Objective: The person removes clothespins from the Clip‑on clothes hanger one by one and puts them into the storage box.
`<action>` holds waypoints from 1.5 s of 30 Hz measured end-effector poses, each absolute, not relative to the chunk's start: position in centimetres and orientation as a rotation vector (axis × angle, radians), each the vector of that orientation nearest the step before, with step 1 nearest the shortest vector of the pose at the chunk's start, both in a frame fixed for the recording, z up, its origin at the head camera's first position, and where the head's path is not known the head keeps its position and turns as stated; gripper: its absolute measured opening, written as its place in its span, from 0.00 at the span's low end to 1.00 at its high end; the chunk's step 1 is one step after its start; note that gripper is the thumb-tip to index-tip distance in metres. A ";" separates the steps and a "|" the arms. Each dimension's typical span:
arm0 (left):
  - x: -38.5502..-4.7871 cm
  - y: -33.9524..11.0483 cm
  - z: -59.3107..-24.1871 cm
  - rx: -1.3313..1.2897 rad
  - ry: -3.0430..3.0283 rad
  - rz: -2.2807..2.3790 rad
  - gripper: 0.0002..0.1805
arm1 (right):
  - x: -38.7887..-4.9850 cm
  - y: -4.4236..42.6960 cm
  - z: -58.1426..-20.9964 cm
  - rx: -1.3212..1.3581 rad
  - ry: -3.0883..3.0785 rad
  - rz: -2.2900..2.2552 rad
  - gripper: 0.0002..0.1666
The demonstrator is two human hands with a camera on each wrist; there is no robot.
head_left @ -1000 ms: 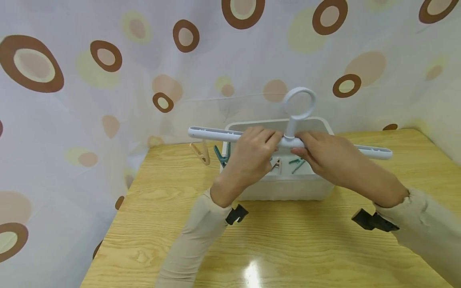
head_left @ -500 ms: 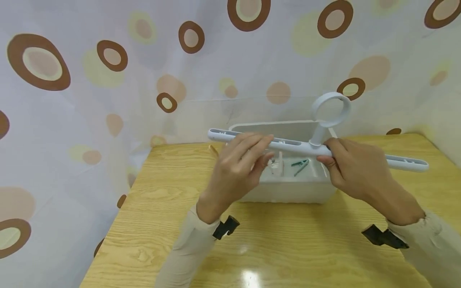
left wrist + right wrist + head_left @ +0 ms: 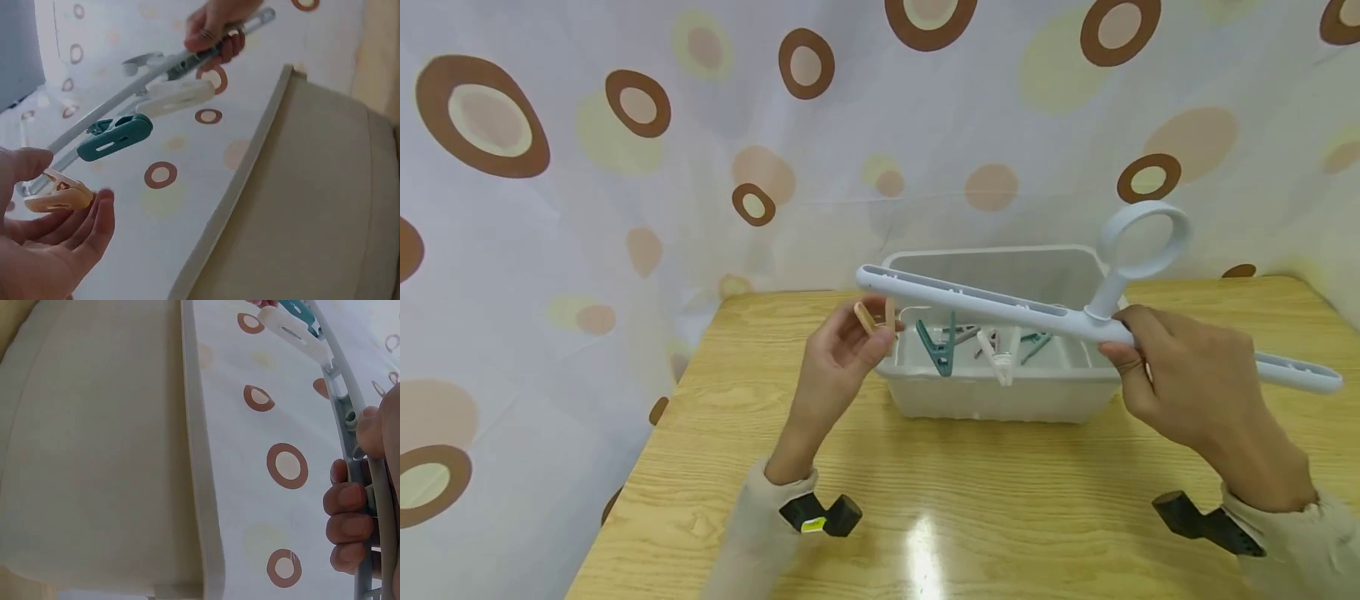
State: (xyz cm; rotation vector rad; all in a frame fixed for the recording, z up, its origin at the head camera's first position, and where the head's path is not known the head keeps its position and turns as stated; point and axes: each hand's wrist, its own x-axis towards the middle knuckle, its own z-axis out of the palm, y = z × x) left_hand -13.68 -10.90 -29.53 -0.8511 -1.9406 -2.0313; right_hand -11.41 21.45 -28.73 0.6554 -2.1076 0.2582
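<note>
My right hand grips the pale blue-white plastic hanger bar just right of its ring-topped stem, above the white tub. The bar slants, with its left end higher in the head view. At that end my left hand pinches a peach clip, thumb above and fingers below. A teal clip and a white clip hang along the bar farther right. In the right wrist view, curled fingers wrap the slotted bar.
The white tub stands on the wooden table beneath the hanger. Several clips show behind the bar, over or inside the tub; which, I cannot tell. A dotted cloth hangs behind the table.
My left hand has let go of the bar near its stem and moved left to the peach clip. My right hand has shifted right with the hanger, which is now tilted more.
</note>
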 end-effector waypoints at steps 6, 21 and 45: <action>-13.4 -11.2 -30.1 -0.864 -2.042 -2.254 0.19 | -11.2 21.1 -29.4 0.659 -2.093 0.299 0.35; -14.4 -11.8 -30.3 -0.724 -1.852 -0.552 0.08 | -11.6 21.7 -29.7 0.687 -2.047 0.203 0.35; -15.6 -13.5 -31.0 -0.806 -1.917 -0.467 0.16 | -11.9 22.4 -29.8 0.673 -1.949 0.218 0.35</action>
